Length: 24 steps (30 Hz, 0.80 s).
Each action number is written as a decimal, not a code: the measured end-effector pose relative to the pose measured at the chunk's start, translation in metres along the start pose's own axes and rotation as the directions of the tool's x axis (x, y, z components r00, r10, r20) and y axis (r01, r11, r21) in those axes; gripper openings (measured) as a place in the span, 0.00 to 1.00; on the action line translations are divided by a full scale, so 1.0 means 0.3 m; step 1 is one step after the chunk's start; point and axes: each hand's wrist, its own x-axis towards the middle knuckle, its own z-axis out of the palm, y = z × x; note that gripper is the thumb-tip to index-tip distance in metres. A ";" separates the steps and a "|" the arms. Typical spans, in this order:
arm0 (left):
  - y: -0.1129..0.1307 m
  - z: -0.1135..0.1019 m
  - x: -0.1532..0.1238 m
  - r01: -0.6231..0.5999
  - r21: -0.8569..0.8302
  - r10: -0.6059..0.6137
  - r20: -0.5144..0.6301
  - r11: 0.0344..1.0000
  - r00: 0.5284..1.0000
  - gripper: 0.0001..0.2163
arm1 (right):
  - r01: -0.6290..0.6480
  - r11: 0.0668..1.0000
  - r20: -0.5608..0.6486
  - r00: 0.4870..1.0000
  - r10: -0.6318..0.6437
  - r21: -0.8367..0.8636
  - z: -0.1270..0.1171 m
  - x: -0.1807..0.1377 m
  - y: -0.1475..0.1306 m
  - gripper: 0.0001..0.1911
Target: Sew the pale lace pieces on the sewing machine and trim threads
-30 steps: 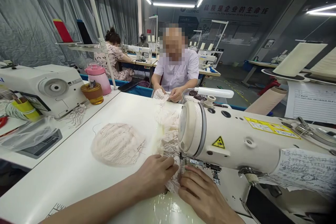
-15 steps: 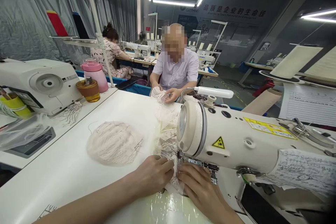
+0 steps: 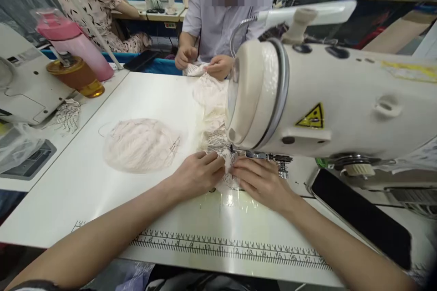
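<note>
A strip of pale lace fabric [image 3: 215, 125] runs from the far table edge to the needle area of the sewing machine [image 3: 259, 95]. My left hand [image 3: 200, 173] is closed in a pinch on the lace, just left of the presser foot. On the other side, my right hand [image 3: 261, 179] presses its fingers together on the fabric's right edge, close beside the metal attachment [image 3: 262, 155]. The machine head hides the needle. A round pale fabric piece [image 3: 139, 145] with dark thread ends lies flat to the left.
Across the table a co-worker [image 3: 221, 32] holds the lace's far end. A pink bottle [image 3: 77, 45] and an amber jar [image 3: 77, 75] stand at left by another machine [image 3: 25, 82]. A black phone [image 3: 362, 213] lies at right. A printed ruler [image 3: 218, 248] lines the front edge.
My view has tilted down and come closer, bringing the ruler and phone into fuller sight. Both my hands stay at the lace by the presser foot. The co-worker's hands have shifted on the lace.
</note>
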 end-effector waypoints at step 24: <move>0.000 0.019 -0.007 0.088 -0.211 -0.048 0.189 0.973 0.981 0.21 | -0.001 1.000 0.064 0.998 0.001 -0.004 -0.009 0.003 -0.005 0.15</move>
